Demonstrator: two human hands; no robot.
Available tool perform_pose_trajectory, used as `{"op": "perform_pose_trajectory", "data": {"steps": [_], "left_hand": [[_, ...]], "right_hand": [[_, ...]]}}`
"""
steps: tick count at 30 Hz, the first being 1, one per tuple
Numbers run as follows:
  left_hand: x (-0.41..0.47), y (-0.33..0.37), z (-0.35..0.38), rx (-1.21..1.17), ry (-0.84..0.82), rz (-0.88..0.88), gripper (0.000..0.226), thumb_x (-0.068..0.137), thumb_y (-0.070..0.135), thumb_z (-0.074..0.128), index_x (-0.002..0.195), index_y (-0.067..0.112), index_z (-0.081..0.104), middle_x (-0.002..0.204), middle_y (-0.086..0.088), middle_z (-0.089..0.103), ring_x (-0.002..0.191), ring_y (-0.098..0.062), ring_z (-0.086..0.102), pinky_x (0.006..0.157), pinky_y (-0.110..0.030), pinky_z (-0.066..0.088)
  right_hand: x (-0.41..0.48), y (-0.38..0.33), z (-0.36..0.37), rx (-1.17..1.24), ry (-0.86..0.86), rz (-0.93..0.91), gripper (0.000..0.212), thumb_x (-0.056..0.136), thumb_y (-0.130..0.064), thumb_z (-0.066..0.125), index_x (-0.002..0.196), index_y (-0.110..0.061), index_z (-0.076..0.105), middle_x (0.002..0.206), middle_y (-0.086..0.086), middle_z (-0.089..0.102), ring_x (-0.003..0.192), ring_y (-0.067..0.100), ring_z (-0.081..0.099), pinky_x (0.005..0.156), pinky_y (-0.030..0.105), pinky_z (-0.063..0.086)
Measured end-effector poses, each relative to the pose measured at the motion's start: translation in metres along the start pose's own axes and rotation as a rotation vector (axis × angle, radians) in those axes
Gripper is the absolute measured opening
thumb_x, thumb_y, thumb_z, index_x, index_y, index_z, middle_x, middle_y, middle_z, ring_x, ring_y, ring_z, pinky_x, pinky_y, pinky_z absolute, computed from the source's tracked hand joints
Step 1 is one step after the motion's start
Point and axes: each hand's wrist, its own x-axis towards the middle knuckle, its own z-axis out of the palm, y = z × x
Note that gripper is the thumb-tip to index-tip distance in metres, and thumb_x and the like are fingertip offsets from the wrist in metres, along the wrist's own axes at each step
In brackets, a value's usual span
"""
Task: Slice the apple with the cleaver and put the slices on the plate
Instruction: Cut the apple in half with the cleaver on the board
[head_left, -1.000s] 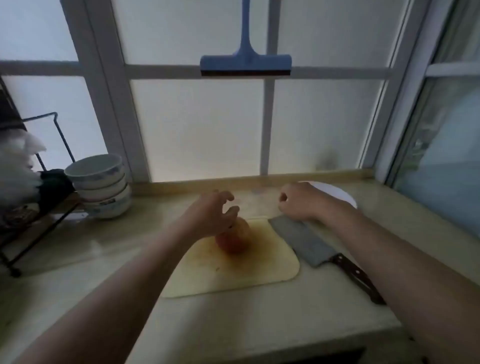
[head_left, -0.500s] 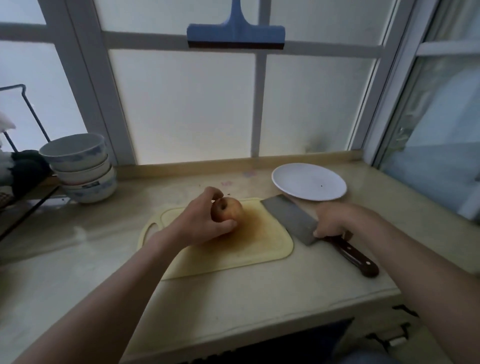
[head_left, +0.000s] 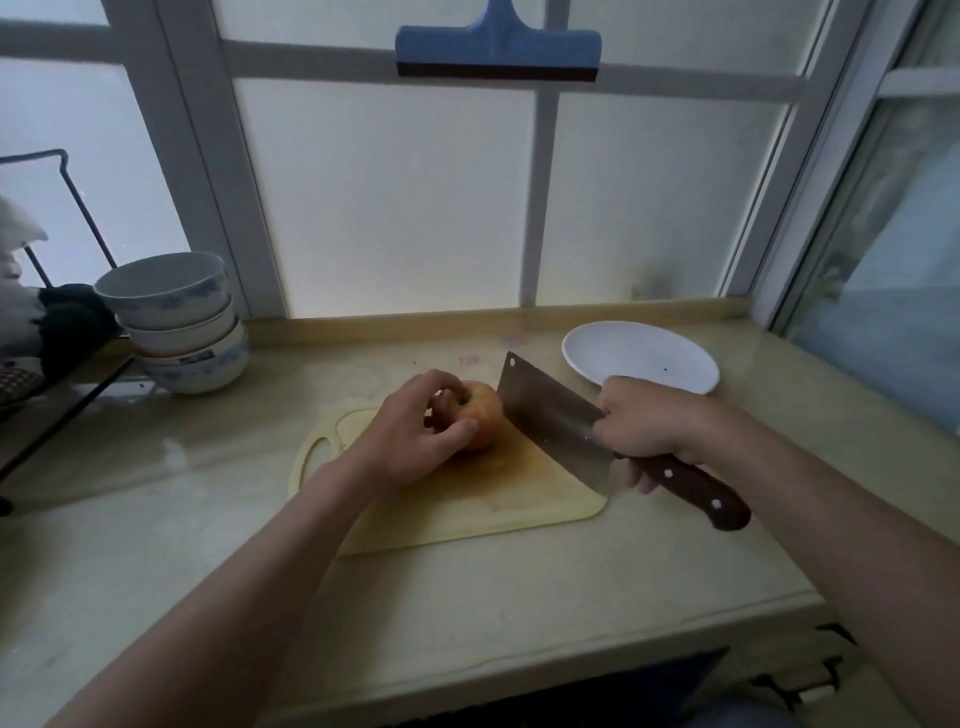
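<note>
Fingers (head_left: 445, 382) of left hand (head_left: 408, 441) around apple (head_left: 485, 415)

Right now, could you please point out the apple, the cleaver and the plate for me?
apple (head_left: 485, 415): head view, its exposed right side.
cleaver (head_left: 550, 421): head view, flat of the blade.
plate (head_left: 639, 351): head view, bare white middle.

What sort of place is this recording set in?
Most likely a home kitchen counter by a window: stacked bowls, a cutting board with an apple, and a cleaver.
</note>
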Motion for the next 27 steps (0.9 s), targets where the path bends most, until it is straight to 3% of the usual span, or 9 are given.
{"op": "perform_pose_trajectory", "data": {"steps": [4,8,12,16,21,27], "left_hand": [[-0.002,-0.006,0.0,-0.094,-0.006,-0.053,0.048,0.086,0.029,0.077,0.127,0.028,0.05,0.127,0.006,0.055,0.111,-0.012,0.06,0.08,-0.019,0.057],[-0.005,-0.012,0.001,-0.171,0.01,-0.073,0.052,0.083,0.029,0.081,0.126,0.029,0.051,0.129,0.006,0.055,0.112,-0.012,0.06,0.085,-0.022,0.058],[-0.006,-0.018,0.001,-0.184,0.017,-0.038,0.052,0.082,0.023,0.082,0.128,0.026,0.055,0.131,0.003,0.052,0.114,-0.014,0.061,0.084,-0.02,0.058],[-0.006,-0.021,0.0,-0.118,0.055,0.004,0.055,0.081,0.026,0.083,0.13,0.021,0.058,0.127,0.004,0.051,0.11,-0.01,0.06,0.08,-0.012,0.055],[-0.007,-0.023,-0.002,-0.055,0.069,0.048,0.046,0.08,0.032,0.083,0.121,0.03,0.061,0.121,0.006,0.057,0.106,-0.009,0.061,0.09,-0.023,0.058],[-0.008,-0.025,-0.002,-0.027,0.073,0.088,0.041,0.082,0.033,0.081,0.12,0.03,0.066,0.118,0.006,0.058,0.104,-0.008,0.061,0.092,-0.026,0.057]], "right_hand": [[-0.016,-0.023,0.013,-0.096,-0.048,-0.055,0.021,0.095,-0.003,0.041,0.113,-0.003,0.052,0.073,0.022,0.072,0.056,0.03,0.072,0.057,0.037,0.061],[-0.023,-0.04,0.018,-0.198,-0.032,-0.05,0.025,0.086,0.007,0.055,0.109,0.005,0.064,0.083,0.026,0.076,0.076,0.038,0.078,0.063,0.04,0.061],[-0.021,-0.05,0.016,-0.113,0.11,-0.116,0.012,0.093,0.001,0.047,0.097,0.0,0.058,0.075,0.019,0.074,0.056,0.027,0.071,0.059,0.034,0.06],[-0.018,-0.059,0.018,-0.085,0.233,-0.221,0.025,0.106,-0.011,0.042,0.13,-0.01,0.047,0.078,0.014,0.071,0.053,0.021,0.072,0.054,0.032,0.062],[-0.021,-0.069,0.02,-0.071,0.31,-0.307,0.012,0.109,-0.019,0.039,0.116,-0.012,0.047,0.079,0.011,0.068,0.045,0.014,0.067,0.043,0.023,0.051],[-0.025,-0.075,0.026,-0.075,0.302,-0.341,0.015,0.11,-0.022,0.039,0.119,-0.012,0.048,0.076,0.011,0.068,0.045,0.015,0.067,0.049,0.028,0.058]]}}
